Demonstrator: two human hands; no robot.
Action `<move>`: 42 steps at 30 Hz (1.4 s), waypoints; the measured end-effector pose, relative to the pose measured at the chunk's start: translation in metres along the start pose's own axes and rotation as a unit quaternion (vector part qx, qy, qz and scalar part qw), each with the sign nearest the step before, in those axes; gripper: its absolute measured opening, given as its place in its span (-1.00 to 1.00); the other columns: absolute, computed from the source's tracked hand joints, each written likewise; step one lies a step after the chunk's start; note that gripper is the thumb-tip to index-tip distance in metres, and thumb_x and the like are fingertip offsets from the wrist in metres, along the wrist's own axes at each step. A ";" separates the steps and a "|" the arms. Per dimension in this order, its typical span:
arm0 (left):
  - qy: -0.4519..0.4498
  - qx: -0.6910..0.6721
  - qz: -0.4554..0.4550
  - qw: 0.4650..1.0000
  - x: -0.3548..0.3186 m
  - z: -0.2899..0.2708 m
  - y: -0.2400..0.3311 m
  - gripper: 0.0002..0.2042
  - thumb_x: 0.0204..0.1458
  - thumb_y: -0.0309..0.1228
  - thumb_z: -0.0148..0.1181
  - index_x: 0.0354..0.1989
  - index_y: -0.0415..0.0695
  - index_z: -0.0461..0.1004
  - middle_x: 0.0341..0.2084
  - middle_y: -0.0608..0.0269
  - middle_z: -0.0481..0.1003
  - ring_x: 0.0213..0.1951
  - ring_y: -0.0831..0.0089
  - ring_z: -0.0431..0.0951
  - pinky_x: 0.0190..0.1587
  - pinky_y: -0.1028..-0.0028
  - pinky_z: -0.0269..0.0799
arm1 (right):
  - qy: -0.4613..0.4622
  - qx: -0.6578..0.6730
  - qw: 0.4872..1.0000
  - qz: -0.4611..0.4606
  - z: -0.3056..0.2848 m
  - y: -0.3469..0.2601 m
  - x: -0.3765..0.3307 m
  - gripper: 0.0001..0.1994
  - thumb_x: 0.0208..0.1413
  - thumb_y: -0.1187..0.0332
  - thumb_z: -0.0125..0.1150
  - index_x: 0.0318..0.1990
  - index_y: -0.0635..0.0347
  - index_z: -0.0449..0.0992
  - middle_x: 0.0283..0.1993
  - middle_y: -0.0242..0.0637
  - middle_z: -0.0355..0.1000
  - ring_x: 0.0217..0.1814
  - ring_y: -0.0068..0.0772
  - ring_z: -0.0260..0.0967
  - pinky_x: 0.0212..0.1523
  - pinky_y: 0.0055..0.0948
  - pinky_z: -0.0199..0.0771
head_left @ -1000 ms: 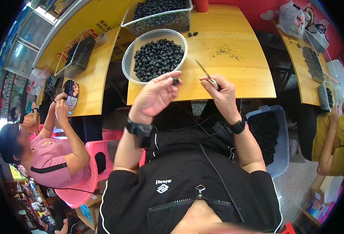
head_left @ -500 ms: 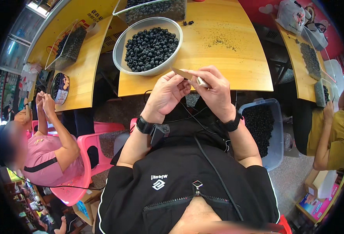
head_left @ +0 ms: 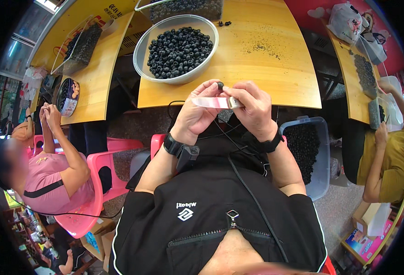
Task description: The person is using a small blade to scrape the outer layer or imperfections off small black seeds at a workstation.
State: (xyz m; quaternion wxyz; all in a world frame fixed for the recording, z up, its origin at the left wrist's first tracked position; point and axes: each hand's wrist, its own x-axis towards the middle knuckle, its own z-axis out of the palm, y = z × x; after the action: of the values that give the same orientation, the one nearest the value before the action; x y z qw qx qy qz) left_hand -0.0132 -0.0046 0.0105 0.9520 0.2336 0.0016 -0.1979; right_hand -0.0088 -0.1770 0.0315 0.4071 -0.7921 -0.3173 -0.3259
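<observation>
- Here, my left hand pinches one small round black fruit at the fingertips, raised over the table edge for access.
- My right hand grips a short pale-bladed knife, blade laid toward the fruit.
- The clear round plastic bowl of dark fruit sits near, ahead.

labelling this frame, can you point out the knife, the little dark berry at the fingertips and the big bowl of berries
knife (head_left: 213,102), head view, on the flat of the blade.
dark berry (head_left: 220,85), head view, on its middle, at the fingertips.
bowl (head_left: 140,55), head view, on its left rim.
</observation>
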 end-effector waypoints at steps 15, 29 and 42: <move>0.029 0.023 0.038 0.999 -0.009 -0.002 0.009 -0.79 0.14 -0.39 0.14 -0.08 -0.14 0.39 -0.23 0.31 0.49 -0.16 0.51 0.51 -0.13 0.48 0.48 | -0.044 0.007 0.999 0.006 0.000 -0.018 0.008 -0.64 -0.05 0.30 0.32 -0.06 0.20 0.52 -0.45 -0.26 0.40 -0.50 -0.26 0.38 -0.48 -0.38 0.38; -0.034 0.048 0.034 0.998 -0.011 -0.005 0.009 -0.74 0.08 -0.39 0.22 -0.12 -0.15 0.34 -0.20 0.28 0.47 -0.12 0.46 0.51 -0.04 0.44 0.47 | -0.075 -0.017 0.997 0.007 -0.002 -0.015 0.007 -0.63 -0.03 0.33 0.30 -0.01 0.16 0.52 -0.47 -0.29 0.38 -0.52 -0.30 0.34 -0.49 -0.39 0.35; -0.092 0.072 0.093 0.989 -0.018 -0.006 0.022 -0.91 0.05 -0.56 0.20 -0.31 -0.18 0.41 -0.31 0.13 0.47 -0.30 0.45 0.48 -0.18 0.48 0.43 | -0.061 -0.107 0.990 0.065 0.002 0.010 0.003 -0.71 0.05 0.39 0.24 -0.03 0.16 0.54 -0.48 -0.21 0.41 -0.55 -0.25 0.36 -0.51 -0.38 0.36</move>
State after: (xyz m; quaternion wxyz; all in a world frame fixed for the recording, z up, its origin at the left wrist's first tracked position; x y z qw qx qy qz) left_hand -0.0206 0.0228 0.0171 0.9431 0.2811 -0.1219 -0.1292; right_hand 0.0014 -0.1791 0.0281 0.3202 -0.8683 -0.2530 -0.2819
